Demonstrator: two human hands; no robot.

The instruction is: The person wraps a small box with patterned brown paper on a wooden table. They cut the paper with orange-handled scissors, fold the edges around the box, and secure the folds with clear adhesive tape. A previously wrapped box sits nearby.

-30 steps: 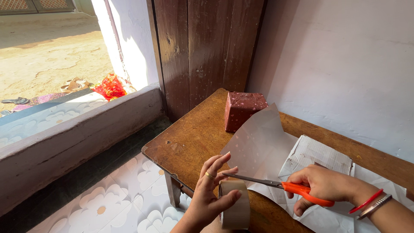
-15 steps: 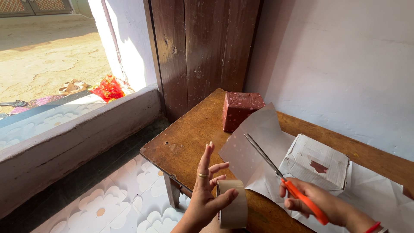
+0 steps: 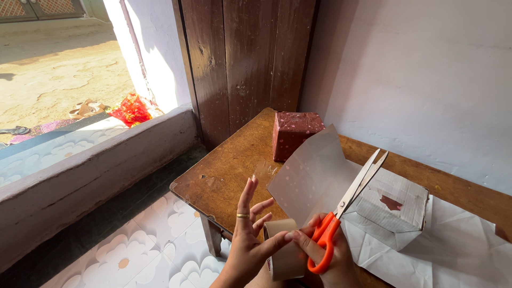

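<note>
Far left: sunlit dirt ground outside, with a red cloth bundle lying past a low white sill. Below the sill, floor tiles with a white flower pattern. A dark wooden door stands behind the bench.

Wooden bench, worn at the near left corner.

Left hand at the bottom edge, in front of the bench corner. Index and middle fingers raised and spread; a ring on one finger. Thumb pressed across the face of a brown tape roll. Grip: thumb on the roll, the other fingers loose. The roll stands on edge between the two hands, at the near bench edge.

Right hand just beside the roll, fingertips touching it. Grip: closed through the orange handles of the scissors. Blades nearly shut, pointing up and to the right, over the paper.

Behind the hands, a dark red wrapped block sits on the bench near the door. A pale sheet of wrapping paper curls upright in front of it.

Right: a box partly wrapped in white-backed paper, a small red patch showing on top. It rests on more flat paper spread to the right edge. Pale plaster wall behind.
</note>
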